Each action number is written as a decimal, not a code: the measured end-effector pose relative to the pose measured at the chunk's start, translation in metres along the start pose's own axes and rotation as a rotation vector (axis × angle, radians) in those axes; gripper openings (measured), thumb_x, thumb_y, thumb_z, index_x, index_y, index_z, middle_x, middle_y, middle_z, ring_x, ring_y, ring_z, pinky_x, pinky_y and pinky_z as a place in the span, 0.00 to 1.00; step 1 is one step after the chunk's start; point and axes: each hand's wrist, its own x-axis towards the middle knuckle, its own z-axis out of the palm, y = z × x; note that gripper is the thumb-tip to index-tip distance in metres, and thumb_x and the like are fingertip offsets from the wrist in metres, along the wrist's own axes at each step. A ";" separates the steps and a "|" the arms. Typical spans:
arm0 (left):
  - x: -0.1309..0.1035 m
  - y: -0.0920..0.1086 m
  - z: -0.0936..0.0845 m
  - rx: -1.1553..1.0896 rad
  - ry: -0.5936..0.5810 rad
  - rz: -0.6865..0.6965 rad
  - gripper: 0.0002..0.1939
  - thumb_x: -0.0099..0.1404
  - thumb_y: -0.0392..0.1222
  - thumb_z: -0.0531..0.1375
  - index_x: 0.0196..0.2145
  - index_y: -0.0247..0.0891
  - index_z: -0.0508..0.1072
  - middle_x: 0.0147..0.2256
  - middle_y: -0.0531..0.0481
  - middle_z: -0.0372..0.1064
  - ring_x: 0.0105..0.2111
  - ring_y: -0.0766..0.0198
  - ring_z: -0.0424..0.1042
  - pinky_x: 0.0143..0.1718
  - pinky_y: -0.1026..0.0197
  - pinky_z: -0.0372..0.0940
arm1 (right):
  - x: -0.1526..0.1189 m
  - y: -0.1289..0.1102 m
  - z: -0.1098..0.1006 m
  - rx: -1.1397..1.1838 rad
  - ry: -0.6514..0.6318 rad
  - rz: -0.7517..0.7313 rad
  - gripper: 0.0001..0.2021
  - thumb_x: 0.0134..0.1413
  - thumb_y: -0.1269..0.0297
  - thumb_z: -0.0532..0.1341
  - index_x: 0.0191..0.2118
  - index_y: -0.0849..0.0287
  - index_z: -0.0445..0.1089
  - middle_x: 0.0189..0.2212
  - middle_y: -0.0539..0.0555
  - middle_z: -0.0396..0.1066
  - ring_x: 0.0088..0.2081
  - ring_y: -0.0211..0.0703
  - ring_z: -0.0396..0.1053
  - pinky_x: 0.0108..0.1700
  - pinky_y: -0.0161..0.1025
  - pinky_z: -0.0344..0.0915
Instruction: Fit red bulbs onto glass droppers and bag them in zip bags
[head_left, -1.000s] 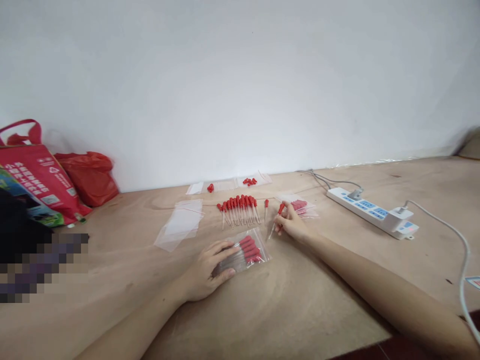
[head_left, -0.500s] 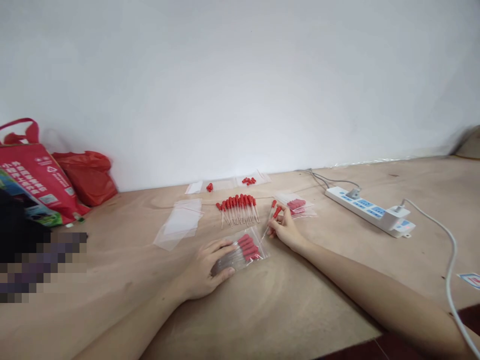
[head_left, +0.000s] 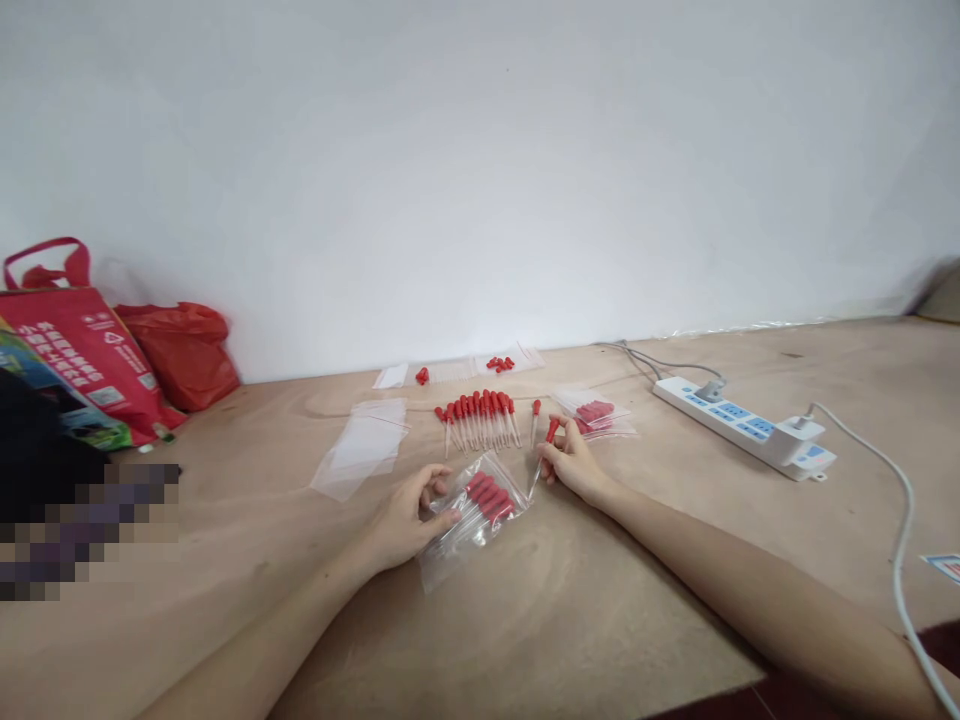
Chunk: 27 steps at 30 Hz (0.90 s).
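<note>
My left hand is closed on the left edge of a clear zip bag, thumb on top and fingers curled behind. Inside the bag, several red-bulbed droppers lie side by side. My right hand pinches a single glass dropper by its upper part, red bulb up. Its thin tip points down at the bag's right corner; whether it is inside the bag I cannot tell. Just beyond that hand lies one loose dropper. A row of droppers is spread behind the bag.
Flat empty bags lie to the left. Filled bags are stacked at the right. Along the wall are loose red bulbs and glass tubes. A power strip with cables stands right; red bags sit far left.
My left hand has slid from lying over the bag to gripping its edge, and the bag has turned. The right hand's dropper has come away from the loose one, its tip lower by the bag.
</note>
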 end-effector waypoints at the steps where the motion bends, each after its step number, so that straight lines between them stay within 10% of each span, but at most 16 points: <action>1: 0.000 0.000 0.001 -0.042 -0.040 -0.027 0.21 0.53 0.47 0.57 0.43 0.38 0.62 0.33 0.51 0.65 0.28 0.65 0.63 0.30 0.62 0.60 | 0.000 0.000 0.000 -0.002 0.001 -0.002 0.22 0.39 0.67 0.53 0.45 0.56 0.47 0.14 0.37 0.56 0.12 0.31 0.58 0.13 0.27 0.55; 10: -0.004 0.003 -0.013 -0.189 -0.219 -0.130 0.12 0.48 0.43 0.58 0.31 0.36 0.65 0.27 0.54 0.60 0.27 0.66 0.61 0.27 0.65 0.58 | 0.000 0.001 0.000 -0.019 -0.005 0.001 0.23 0.39 0.66 0.53 0.45 0.57 0.47 0.14 0.37 0.57 0.12 0.31 0.58 0.13 0.27 0.55; 19: 0.021 0.008 -0.014 -0.144 -0.299 -0.267 0.38 0.36 0.51 0.66 0.45 0.35 0.60 0.35 0.49 0.64 0.31 0.61 0.65 0.31 0.62 0.60 | 0.001 0.000 -0.001 -0.013 -0.022 0.021 0.24 0.39 0.67 0.53 0.45 0.57 0.46 0.14 0.38 0.56 0.13 0.31 0.58 0.14 0.27 0.55; 23: 0.034 0.012 -0.015 -0.176 -0.567 -0.244 0.22 0.37 0.49 0.66 0.30 0.35 0.68 0.24 0.55 0.65 0.27 0.62 0.65 0.25 0.65 0.57 | 0.000 0.000 0.000 0.005 -0.020 0.016 0.24 0.39 0.67 0.53 0.45 0.57 0.46 0.15 0.38 0.57 0.13 0.31 0.57 0.13 0.27 0.55; 27: 0.033 0.014 -0.035 -0.246 -0.598 -0.158 0.13 0.45 0.47 0.62 0.24 0.35 0.67 0.22 0.56 0.64 0.25 0.64 0.65 0.26 0.66 0.57 | 0.000 0.000 0.000 0.023 -0.030 0.020 0.24 0.39 0.67 0.53 0.46 0.56 0.46 0.16 0.39 0.58 0.13 0.31 0.58 0.13 0.28 0.55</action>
